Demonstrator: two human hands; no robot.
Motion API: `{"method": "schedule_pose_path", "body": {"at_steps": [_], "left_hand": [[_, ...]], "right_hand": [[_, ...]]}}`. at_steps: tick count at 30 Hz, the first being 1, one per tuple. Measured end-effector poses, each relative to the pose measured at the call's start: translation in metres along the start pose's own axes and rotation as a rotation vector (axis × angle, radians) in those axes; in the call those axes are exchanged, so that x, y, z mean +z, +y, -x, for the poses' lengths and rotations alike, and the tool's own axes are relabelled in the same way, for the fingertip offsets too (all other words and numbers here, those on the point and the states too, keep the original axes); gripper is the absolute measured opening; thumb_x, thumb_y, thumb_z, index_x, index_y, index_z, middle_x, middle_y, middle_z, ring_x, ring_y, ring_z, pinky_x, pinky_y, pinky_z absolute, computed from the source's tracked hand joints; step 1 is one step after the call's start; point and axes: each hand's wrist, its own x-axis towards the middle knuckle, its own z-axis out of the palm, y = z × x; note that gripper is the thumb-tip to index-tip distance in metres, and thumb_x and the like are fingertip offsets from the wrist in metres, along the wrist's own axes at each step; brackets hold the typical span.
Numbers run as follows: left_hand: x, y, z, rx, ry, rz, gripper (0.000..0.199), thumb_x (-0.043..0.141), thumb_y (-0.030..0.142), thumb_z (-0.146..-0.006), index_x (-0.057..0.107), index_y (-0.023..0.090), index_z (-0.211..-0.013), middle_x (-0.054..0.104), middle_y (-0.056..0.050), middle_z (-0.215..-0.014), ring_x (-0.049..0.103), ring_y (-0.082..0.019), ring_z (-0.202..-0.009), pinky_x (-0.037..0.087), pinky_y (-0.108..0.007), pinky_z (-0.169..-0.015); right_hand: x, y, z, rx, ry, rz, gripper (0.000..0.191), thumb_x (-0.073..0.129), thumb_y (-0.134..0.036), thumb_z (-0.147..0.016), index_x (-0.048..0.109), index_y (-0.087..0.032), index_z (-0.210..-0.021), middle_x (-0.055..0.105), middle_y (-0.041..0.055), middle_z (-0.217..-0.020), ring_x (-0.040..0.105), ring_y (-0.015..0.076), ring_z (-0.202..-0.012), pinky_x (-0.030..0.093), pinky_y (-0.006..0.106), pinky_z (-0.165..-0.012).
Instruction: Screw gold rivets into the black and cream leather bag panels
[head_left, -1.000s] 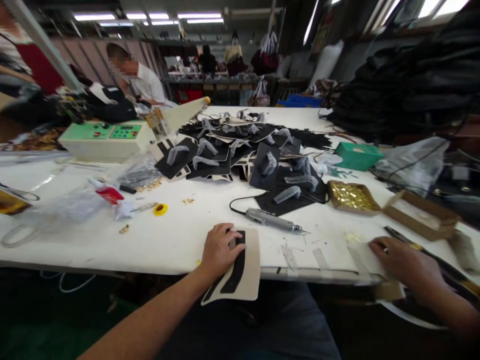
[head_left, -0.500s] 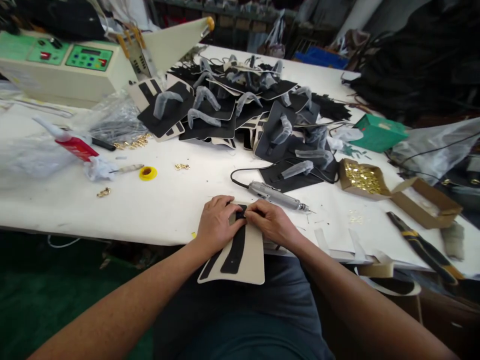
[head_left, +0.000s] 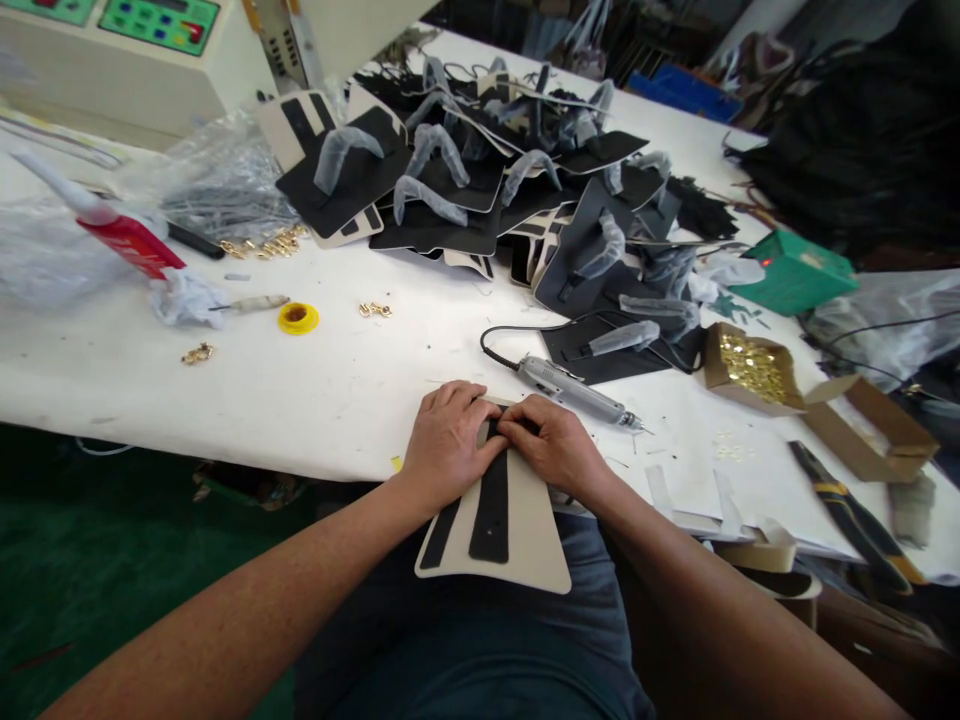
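A beige panel with black strips rests at the table's front edge, its near end over my lap. My left hand lies over the panel's upper left, fingers curled at the far edge and thumb pressing by the wider black strip. On the other side my right hand is closed in a pinch at the top of that strip, its fingertips meeting the left ones. Whatever sits between the right fingertips is too small to see. Beyond the hands lies a grey corded electric screwdriver.
Black panels with plastic-wrapped handles are piled at the back. A box of gold fittings, an open carton and pliers lie right. To the left are a red glue bottle and a yellow ring.
The view has shifted, so the table things appear displaced. Both hands stay at the panel's top, right fingertips still pinched there; the panel's near end shows a little more to the right.
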Motion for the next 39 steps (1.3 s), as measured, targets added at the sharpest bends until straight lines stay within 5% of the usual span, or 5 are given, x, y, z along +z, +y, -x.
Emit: {"method": "schedule_pose_path", "body": {"at_steps": [14, 26, 31, 35, 39], "left_hand": [[0.0, -0.001, -0.001, 0.007, -0.007, -0.008, 0.026, 0.075, 0.042, -0.092, 0.072, 0.024, -0.111, 0.067, -0.009, -0.136, 0.053, -0.031, -0.134, 0.043, -0.049, -0.112], [0.0, 0.002, 0.001, 0.005, 0.008, -0.022, 0.027, 0.08, 0.038, -0.088, 0.072, 0.024, -0.109, 0.069, -0.009, -0.133, 0.055, -0.03, -0.132, 0.043, -0.048, -0.11], [0.0, 0.003, 0.001, 0.006, 0.019, -0.021, 0.025, 0.082, 0.038, -0.086, 0.073, 0.025, -0.105, 0.07, -0.007, -0.13, 0.055, -0.029, -0.131, 0.043, -0.047, -0.109], [0.001, 0.003, 0.001, -0.003, 0.02, -0.023, 0.025, 0.083, 0.037, -0.085, 0.073, 0.026, -0.105, 0.07, -0.006, -0.129, 0.056, -0.029, -0.13, 0.043, -0.047, -0.109], [0.001, 0.003, 0.002, -0.01, 0.019, -0.014, 0.025, 0.083, 0.036, -0.085, 0.073, 0.026, -0.105, 0.07, -0.007, -0.131, 0.056, -0.029, -0.131, 0.043, -0.047, -0.109]], "right_hand": [[-0.012, -0.002, -0.015, 0.303, -0.123, -0.183, 0.019, 0.077, -0.036, -0.08, 0.067, -0.019, -0.076, 0.061, -0.0043, -0.061, 0.05, 0.0112, -0.054, 0.036, 0.025, -0.053], [-0.018, -0.002, 0.001, 0.174, -0.065, -0.123, 0.024, 0.064, -0.039, -0.095, 0.076, -0.019, -0.088, 0.066, -0.0013, -0.067, 0.058, 0.014, -0.06, 0.043, 0.027, -0.06], [-0.056, 0.02, 0.012, 0.041, 0.329, 0.398, 0.024, 0.071, -0.04, -0.092, 0.077, -0.02, -0.103, 0.074, 0.0099, -0.104, 0.068, 0.0255, -0.094, 0.051, 0.036, -0.081], [-0.075, 0.048, 0.011, 0.077, 0.178, 0.741, 0.039, 0.071, -0.045, -0.091, 0.074, -0.018, -0.119, 0.073, 0.0135, -0.111, 0.067, 0.0324, -0.103, 0.051, 0.041, -0.084], [-0.078, 0.05, 0.009, 0.062, 0.166, 0.646, 0.041, 0.062, -0.043, -0.097, 0.07, -0.017, -0.128, 0.075, 0.0144, -0.114, 0.069, 0.0325, -0.103, 0.052, 0.041, -0.083]]}}
